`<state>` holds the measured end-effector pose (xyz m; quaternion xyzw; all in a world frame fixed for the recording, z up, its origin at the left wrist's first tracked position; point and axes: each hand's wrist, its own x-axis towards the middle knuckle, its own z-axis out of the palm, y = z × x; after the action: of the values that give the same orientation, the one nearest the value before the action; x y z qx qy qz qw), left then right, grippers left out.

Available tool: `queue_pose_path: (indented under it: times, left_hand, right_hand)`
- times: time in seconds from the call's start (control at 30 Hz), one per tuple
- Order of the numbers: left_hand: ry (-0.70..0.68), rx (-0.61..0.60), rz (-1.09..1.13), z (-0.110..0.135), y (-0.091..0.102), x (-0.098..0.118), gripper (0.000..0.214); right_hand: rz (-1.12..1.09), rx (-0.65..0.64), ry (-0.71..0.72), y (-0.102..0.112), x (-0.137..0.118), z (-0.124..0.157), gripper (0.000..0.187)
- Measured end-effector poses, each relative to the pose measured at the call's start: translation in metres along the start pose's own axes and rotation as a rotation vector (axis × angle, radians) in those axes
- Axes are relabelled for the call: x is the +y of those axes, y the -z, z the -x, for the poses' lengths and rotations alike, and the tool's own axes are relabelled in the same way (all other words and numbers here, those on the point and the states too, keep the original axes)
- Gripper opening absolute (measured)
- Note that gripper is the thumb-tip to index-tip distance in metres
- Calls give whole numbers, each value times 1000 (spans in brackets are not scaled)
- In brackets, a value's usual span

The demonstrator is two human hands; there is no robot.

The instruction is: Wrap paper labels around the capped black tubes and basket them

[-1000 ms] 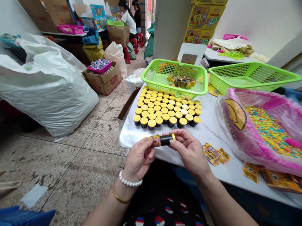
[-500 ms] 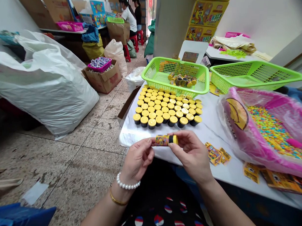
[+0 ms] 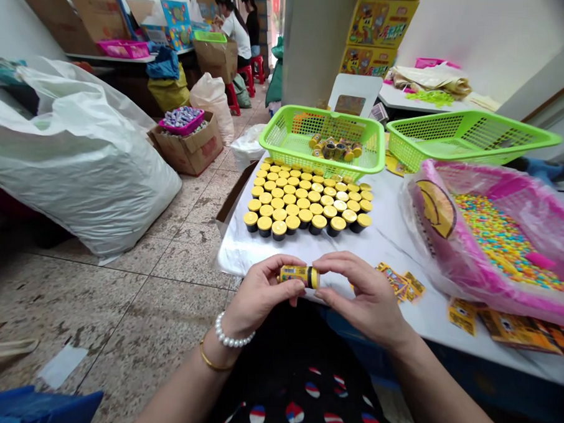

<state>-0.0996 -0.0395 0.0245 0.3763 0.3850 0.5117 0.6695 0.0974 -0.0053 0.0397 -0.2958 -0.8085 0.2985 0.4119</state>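
Note:
A small tube point(image 3: 294, 274) with a printed yellow label, a black band and a yellow cap lies sideways just over the table's front edge. My left hand point(image 3: 264, 290) grips its body, with thumb and fingers wrapped around the label. At the capped end, the thumb and index fingertip of my right hand point(image 3: 365, 296) close on the cap from either side. Beyond my hands, rows of upright black tubs with yellow lids point(image 3: 305, 203) are packed together on the white table point(image 3: 242, 256).
A green basket point(image 3: 271, 136) behind the rows holds several labelled tubes. On the right, a plastic-lined pink basket point(image 3: 429, 268) contains colourful candies point(image 3: 505, 240), beside another green basket point(image 3: 472, 135). Printed cards point(image 3: 400, 282) lie near my right hand. A big white sack point(image 3: 88, 165) stands left.
My left hand has moved from the tube's end to wrap its body, and the tube has rolled to show another side. My right fingers have shifted to the cap's end.

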Motion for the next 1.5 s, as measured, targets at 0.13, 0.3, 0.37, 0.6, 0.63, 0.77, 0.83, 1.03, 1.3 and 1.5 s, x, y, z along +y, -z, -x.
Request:
queue_pose_path:
  times: [0.13, 0.3, 0.37, 0.6, 0.63, 0.77, 0.83, 1.03, 1.3, 1.5]
  left_hand:
    - [-54, 10, -90, -1, -3, 1, 31]
    - [-103, 24, -261, -3, -7, 4, 31]
    - [-74, -9, -211, -4, -7, 4, 32]
    - [-42, -55, -185, -7, -5, 3, 28]
    - [-30, -59, -200, -7, -5, 3, 27]
    - [45, -38, -129, -9, -4, -2, 31]
    - [62, -40, -85, -9, -3, -5, 33]
    - [52, -72, -97, -10, -2, -7, 31]
    - [170, -112, -108, -9, -6, -3, 33]
    - [80, -115, -105, -12, -7, -3, 31]
  right_hand:
    - [71, 78, 5, -5, 2, 5, 24]
    - [-206, 33, -286, -12, 7, 14, 25]
    - [-162, 59, -232, -11, 8, 16, 35]
    - [-160, 123, -208, -15, 7, 15, 19]
    - [-194, 105, -255, -15, 7, 15, 17]
    - [-16, 93, -135, -13, 7, 16, 28]
    - [79, 102, -22, -12, 8, 16, 32]
    - [83, 138, -51, -19, 14, 18, 20]
    - [173, 58, 217, -11, 16, 20, 46]
    - [156, 149, 109, -15, 12, 19, 32]
